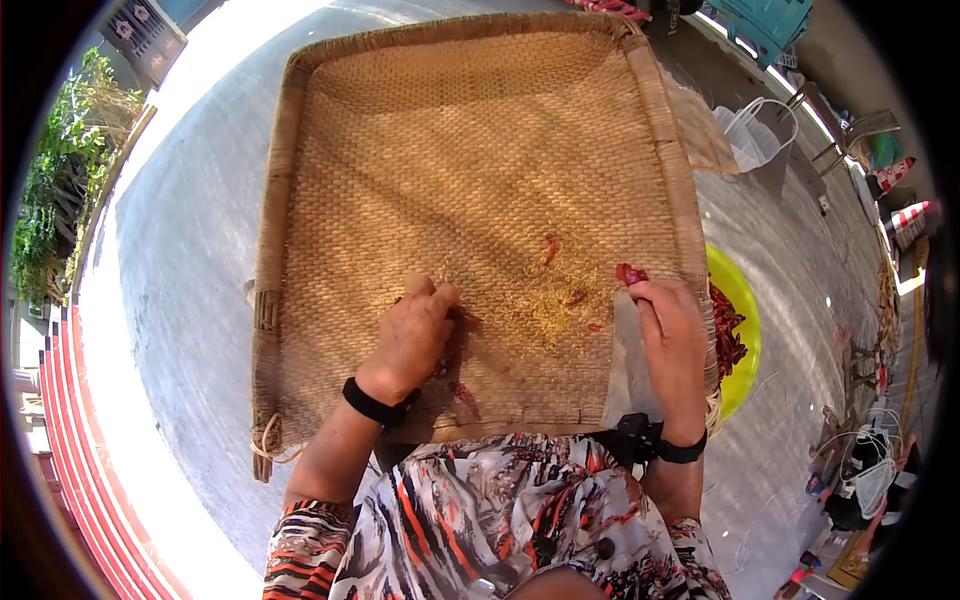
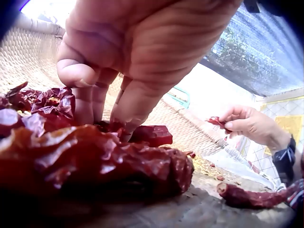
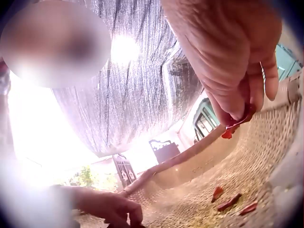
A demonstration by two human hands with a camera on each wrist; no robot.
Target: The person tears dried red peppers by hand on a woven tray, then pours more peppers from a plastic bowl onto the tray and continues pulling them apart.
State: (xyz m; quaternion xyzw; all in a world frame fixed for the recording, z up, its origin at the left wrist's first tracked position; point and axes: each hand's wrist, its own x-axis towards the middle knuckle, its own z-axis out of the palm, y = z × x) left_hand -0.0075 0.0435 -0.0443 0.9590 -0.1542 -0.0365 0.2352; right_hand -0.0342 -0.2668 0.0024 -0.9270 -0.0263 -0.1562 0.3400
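Note:
My right hand (image 1: 672,335) pinches a dried red chilli (image 1: 630,273) between thumb and fingertips, raised over the right side of the woven tray (image 1: 470,130). In the right wrist view, the torn end of this chilli pokes out below the fingers (image 3: 256,90). My left hand (image 1: 410,335) reaches down at the near left part of the tray, fingertips among dark red dried chillies (image 2: 95,156). Seen from the left wrist, thumb and fingers pinch a chilli piece (image 2: 152,135); the fingertips are partly hidden. Loose yellow seeds (image 1: 550,310) and small chilli scraps (image 1: 551,248) lie between the hands.
A yellow-green basin (image 1: 742,335) holding dried chillies stands on the floor right of the tray. The tray has a raised rim (image 1: 280,200). White plastic bags (image 1: 755,135) lie beyond it at right. Red steps (image 1: 90,450) and plants (image 1: 60,180) are at left.

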